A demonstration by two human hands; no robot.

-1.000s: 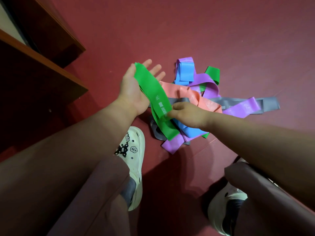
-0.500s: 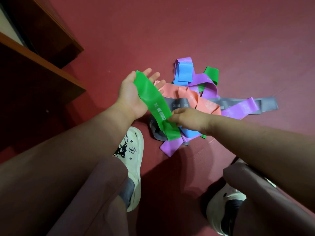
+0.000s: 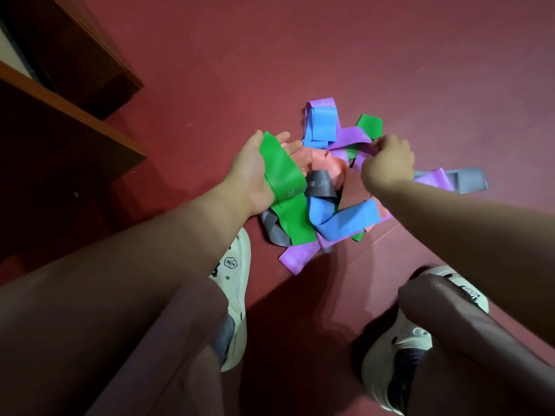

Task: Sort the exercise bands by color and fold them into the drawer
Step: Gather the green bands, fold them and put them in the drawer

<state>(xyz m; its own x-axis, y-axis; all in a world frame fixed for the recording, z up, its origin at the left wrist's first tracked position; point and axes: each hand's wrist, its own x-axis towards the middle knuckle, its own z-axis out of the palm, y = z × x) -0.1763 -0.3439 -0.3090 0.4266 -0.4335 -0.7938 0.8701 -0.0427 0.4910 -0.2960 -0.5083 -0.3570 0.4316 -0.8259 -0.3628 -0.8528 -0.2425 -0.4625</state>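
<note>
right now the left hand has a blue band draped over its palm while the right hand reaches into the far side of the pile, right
Not quite. The band draped over the left hand is green, not blue; the head view shows it. The rest holds: the right hand reaches into the far side of the pile.

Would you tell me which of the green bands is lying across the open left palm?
The long green band nearest the shelf; the other green band lies beyond the right hand.

A dark red floor (image 3: 390, 55) fills the room, matte and evenly lit. Dark brown wooden furniture (image 3: 75, 70) with lighter orange-brown edges stands in shadow at the left.
</note>
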